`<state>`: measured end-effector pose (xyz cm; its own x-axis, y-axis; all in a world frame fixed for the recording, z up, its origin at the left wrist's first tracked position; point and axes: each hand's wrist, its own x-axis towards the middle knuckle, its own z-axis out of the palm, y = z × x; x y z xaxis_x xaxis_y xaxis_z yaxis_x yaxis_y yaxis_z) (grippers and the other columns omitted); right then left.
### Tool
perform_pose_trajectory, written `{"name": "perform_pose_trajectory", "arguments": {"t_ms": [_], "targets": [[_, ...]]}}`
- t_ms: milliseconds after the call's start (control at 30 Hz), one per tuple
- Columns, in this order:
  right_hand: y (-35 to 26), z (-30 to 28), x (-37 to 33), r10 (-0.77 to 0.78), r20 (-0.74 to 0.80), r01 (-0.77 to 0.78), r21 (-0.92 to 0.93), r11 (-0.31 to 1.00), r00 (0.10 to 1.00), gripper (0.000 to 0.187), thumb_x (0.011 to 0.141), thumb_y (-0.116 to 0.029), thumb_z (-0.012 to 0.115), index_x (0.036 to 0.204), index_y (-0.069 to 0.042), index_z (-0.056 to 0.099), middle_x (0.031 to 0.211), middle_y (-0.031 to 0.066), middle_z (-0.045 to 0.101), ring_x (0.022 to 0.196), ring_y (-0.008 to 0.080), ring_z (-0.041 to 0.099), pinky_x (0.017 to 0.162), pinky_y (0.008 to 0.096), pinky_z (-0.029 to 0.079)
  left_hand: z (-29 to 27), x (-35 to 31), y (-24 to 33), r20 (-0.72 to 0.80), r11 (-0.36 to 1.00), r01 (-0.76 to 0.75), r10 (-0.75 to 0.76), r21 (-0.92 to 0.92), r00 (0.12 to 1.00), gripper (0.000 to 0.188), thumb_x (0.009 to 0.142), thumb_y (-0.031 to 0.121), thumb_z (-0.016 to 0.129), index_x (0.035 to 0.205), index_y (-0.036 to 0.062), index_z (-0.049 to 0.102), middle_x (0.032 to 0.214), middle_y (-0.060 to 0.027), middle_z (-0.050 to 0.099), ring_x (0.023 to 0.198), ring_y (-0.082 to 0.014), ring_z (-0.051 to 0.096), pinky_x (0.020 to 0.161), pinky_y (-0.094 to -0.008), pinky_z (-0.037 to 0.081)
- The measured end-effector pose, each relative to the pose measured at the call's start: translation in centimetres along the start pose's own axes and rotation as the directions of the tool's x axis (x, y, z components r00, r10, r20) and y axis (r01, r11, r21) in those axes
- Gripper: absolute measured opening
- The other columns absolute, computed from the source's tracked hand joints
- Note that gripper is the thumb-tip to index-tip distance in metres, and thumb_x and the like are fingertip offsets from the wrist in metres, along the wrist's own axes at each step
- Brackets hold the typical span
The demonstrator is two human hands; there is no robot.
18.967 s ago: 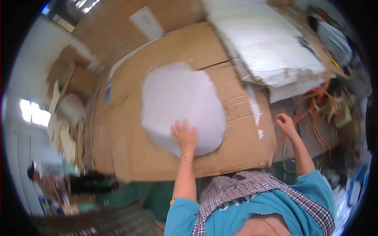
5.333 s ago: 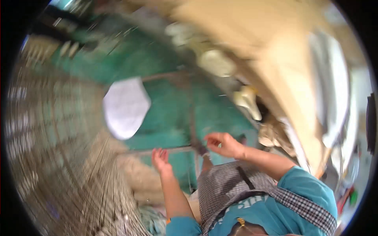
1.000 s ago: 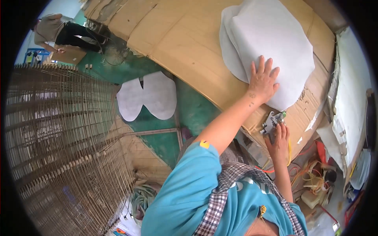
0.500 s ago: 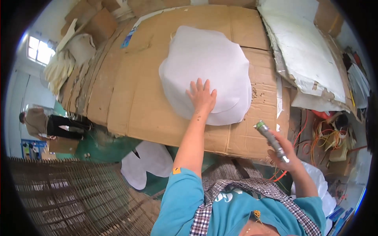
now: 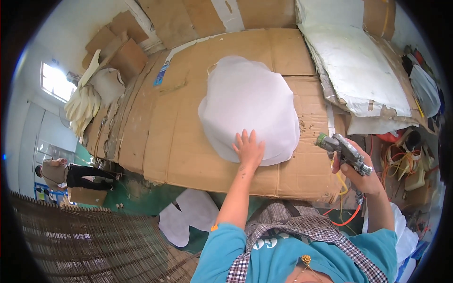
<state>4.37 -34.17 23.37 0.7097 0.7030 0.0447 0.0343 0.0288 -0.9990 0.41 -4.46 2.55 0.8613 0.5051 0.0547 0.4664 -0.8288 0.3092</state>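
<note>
Nearest, on the body side of the cardboard surface [image 5: 174, 146], we note a teal shirt [image 5: 217, 257] with white lettering, under a checked woven apron [image 5: 302, 218]. Right hand [image 5: 362, 165], by the surface's near right corner: fingers closed around a metal spray gun [image 5: 348, 153], nose end ringed green, with an orange hose [image 5: 350, 220] below it. Left hand [image 5: 250, 150], over the surface: open, fingers spread, palm down on the pale sheets [image 5: 250, 101]. These lie near the surface's middle: layered, smooth, matte, rounded, edges wavy. We record the cardboard as creased, with dark specks right of the sheets; a blue printed label [image 5: 161, 74] sits at its far left corner, too small for us to read. Off its near left side, a notched pale piece [image 5: 200, 210] shows against the green floor [image 5: 134, 188], beside a brown rack [image 5: 80, 236]. Right of the surface: a ragged-edged white slab [image 5: 368, 70]. Beyond its left end we log a co-worker [image 5: 59, 173], cardboard boxes [image 5: 128, 59] and a bright window [image 5: 55, 81].
</note>
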Motion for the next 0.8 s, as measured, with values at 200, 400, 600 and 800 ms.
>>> {"name": "perform_pose_trajectory", "arguments": {"t_ms": [200, 400, 600, 800], "targets": [[-0.7, -2.0, -1.4, -0.011, -0.191, -0.002, -0.072, 0.997, 0.981, 0.052, 0.079, 0.002, 0.055, 0.127, 0.000, 0.038, 0.087, 0.0037, 0.054, 0.073, 0.0097, 0.053, 0.067, 0.0232, 0.046, 0.4, -5.6, -6.0, -0.230, 0.982, 0.028, -0.072, -0.189, 0.971, 0.048, 0.078, 0.027, 0.057, 0.120, 0.0059, 0.045, 0.129, -0.0177, 0.038, 0.121, -0.0389, 0.030, 0.099, -0.0498, 0.025], [-2.3, -3.2, -4.3, 0.094, 0.035, -0.089, -0.118, 0.989, 0.995, 0.056, 0.076, -0.005, 0.060, 0.126, 0.000, 0.039, 0.087, 0.0038, 0.055, 0.074, 0.0097, 0.052, 0.067, 0.0243, 0.046, -0.5, -13.6, -13.2, -0.243, 0.910, 0.212, -0.309, -0.355, 0.920, 0.041, 0.074, 0.015, 0.060, 0.110, -0.0002, 0.049, 0.116, -0.0180, 0.048, 0.112, -0.0361, 0.039, 0.095, -0.0432, 0.032], [-1.4, -2.1, -3.9, -0.002, -0.129, -0.009, -0.084, 0.996, 0.992, 0.054, 0.078, -0.009, 0.059, 0.127, 0.000, 0.038, 0.081, 0.0048, 0.054, 0.072, 0.0107, 0.053, 0.064, 0.0251, 0.046, 0.0, -16.3, -14.3, -0.232, 0.872, 0.365, -0.448, -0.328, 0.863, 0.037, 0.072, 0.014, 0.061, 0.106, 0.0017, 0.053, 0.114, -0.0164, 0.049, 0.109, -0.0334, 0.043, 0.093, -0.0413, 0.034], [-2.9, -3.2, -7.4, 0.038, -0.151, -0.059, -0.132, 0.989, 0.988, 0.058, 0.077, -0.015, 0.063, 0.126, 0.000, 0.038, 0.079, 0.0040, 0.055, 0.069, 0.0099, 0.053, 0.062, 0.0231, 0.044, 0.4, -16.5, -14.4, -0.183, 0.856, 0.391, -0.468, -0.339, 0.865, 0.036, 0.073, 0.015, 0.062, 0.105, 0.0021, 0.054, 0.111, -0.0157, 0.052, 0.106, -0.0323, 0.045, 0.092, -0.0408, 0.035]]}}
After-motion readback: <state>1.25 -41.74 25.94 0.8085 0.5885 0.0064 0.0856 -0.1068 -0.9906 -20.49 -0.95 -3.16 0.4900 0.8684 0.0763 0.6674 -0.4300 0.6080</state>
